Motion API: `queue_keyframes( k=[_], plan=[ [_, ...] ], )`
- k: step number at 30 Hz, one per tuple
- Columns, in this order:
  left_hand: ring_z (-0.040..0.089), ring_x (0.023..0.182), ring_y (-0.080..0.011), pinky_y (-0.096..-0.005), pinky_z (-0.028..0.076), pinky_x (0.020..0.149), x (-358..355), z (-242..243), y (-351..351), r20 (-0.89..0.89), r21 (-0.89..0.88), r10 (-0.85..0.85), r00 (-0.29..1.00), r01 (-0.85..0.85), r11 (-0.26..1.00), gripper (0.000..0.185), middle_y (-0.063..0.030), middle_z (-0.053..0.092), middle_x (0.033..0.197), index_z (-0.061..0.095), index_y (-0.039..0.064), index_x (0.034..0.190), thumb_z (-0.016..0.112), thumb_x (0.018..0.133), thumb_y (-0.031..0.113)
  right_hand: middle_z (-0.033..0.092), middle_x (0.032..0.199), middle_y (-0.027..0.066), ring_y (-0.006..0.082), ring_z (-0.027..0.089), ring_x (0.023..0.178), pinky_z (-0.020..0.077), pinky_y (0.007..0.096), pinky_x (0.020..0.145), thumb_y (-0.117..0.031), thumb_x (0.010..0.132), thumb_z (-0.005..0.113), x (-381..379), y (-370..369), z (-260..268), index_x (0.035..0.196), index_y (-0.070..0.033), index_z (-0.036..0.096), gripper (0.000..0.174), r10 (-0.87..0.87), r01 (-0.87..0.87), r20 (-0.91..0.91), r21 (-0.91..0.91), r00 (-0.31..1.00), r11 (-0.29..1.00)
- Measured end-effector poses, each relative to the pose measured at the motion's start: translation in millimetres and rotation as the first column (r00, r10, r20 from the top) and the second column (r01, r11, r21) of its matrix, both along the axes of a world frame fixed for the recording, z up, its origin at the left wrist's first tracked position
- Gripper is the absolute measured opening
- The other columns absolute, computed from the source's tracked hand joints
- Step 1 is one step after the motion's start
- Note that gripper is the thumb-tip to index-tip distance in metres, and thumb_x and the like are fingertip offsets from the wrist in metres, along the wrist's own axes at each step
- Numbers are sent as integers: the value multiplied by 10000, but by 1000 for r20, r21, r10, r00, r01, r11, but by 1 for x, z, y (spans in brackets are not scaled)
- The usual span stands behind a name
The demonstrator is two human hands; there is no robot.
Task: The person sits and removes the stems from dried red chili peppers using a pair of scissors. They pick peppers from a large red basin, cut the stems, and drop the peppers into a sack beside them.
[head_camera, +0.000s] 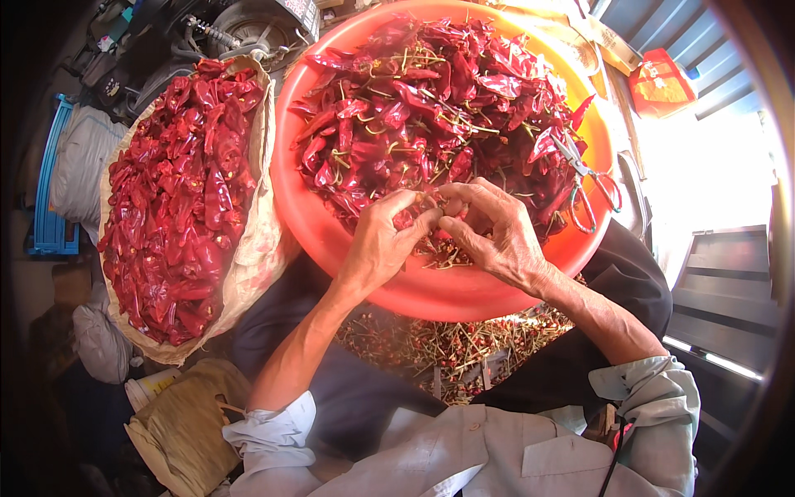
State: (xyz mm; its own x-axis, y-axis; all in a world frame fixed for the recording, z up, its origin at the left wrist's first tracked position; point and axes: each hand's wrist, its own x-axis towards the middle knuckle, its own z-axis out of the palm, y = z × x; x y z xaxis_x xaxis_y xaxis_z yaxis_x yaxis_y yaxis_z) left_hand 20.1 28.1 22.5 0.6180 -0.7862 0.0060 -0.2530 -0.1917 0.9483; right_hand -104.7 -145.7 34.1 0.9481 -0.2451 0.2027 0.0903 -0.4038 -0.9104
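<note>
My left hand [386, 235] and my right hand [502, 235] meet over the near part of a large orange-red plastic basin [435, 295]. Their fingertips pinch together around a small dried red chili pepper, mostly hidden by the fingers. A heap of dried red chili peppers [397, 118], many with pale stems, fills the basin. Below my hands, loose stem bits [448, 257] lie on the basin's inner wall. Scissors [582, 171] with wrapped red and green handles rest at the heap's right side, blades pointing away from me.
Left of the basin stands an open woven sack [264, 261] full of stemless red chilies [186, 199]. Cut stems and scraps [447, 341] cover the ground between my legs. A blue plastic rack [51, 180], a white sack [84, 164] and a wheeled machine [248, 31] stand farther left.
</note>
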Motion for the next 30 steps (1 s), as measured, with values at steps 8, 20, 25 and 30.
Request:
queue_keyframes(
  k=[8,20,25,30],
  plan=[
    [708,916,-246,-389,541,811,-4,4,0,62,126,-108,992,100,987,264,-168,738,1034,698,-52,1136,778,927,88,640,979,144,242,724,762,640,347,621,-56,946,761,-1,-6,-6,1166,37,734,240,116,-112,90,-47,989,993],
    [654,816,-85,-293,537,707,-2,5,0,-100,41,-123,987,127,991,261,-52,744,943,743,-16,1163,800,928,85,637,899,88,236,666,743,540,377,628,-3,877,796,-2,-10,-11,1110,-37,729,245,153,-105,133,-311,979,945],
    [658,811,-102,-304,539,709,-1,-2,3,76,32,-138,988,136,990,260,-76,737,952,742,-25,1161,789,921,65,611,885,97,269,668,706,546,403,581,-19,880,787,3,-7,-13,1086,-22,698,225,182,-97,251,-316,951,944],
    [650,796,-104,-314,530,692,-2,-3,3,56,70,-150,987,146,987,247,-79,723,937,743,-21,1150,789,921,61,592,858,120,323,675,685,542,412,531,-54,882,778,1,-9,-16,1057,11,668,217,222,-107,211,-451,952,886]
  ],
)
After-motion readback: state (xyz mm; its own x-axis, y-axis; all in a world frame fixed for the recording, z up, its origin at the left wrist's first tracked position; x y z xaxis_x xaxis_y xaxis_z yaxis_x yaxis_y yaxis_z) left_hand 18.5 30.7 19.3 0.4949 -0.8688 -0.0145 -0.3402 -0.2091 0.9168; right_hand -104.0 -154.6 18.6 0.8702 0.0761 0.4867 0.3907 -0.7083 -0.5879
